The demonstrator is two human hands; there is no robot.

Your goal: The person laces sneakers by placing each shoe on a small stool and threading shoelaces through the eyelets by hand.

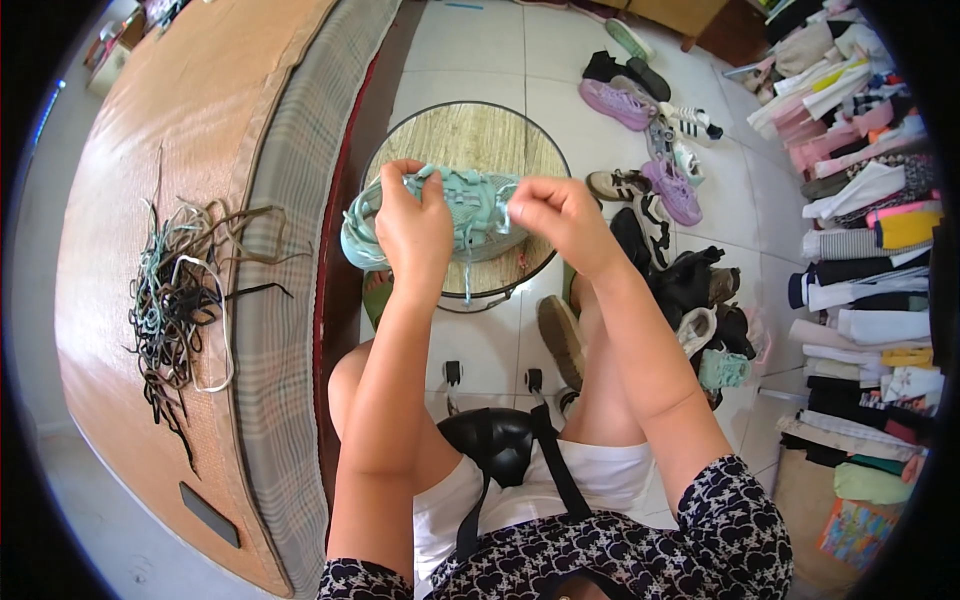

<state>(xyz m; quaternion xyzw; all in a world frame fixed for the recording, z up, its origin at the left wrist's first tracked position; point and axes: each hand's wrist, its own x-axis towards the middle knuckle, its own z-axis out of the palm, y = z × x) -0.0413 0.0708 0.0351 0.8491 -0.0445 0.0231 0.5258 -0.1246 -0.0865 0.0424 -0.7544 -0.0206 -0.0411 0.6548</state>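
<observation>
A mint-green sneaker (368, 232) lies on its side lengthwise over a small round wood-topped table (470, 125), its toe or heel end pointing left. Wrapped over the left part of the shoe, my left hand (415, 215) grips it with the thumb on top near the laces. At the shoe's right end, my right hand (562, 218) is closed, its fingers pinched around a mint-green shoelace (505, 205). Another length of lace hangs down the shoe's near side. The exact pinch point is partly hidden by my fingers.
On the bed (110, 250) at left lies a tangle of shoelaces (170, 310) and a dark phone-like slab (209, 513). To the right, several shoes (672, 190) are scattered over the tiled floor. Rows of folded clothes (870, 240) line the far right. A black stool-like seat part (495, 440) is between my legs.
</observation>
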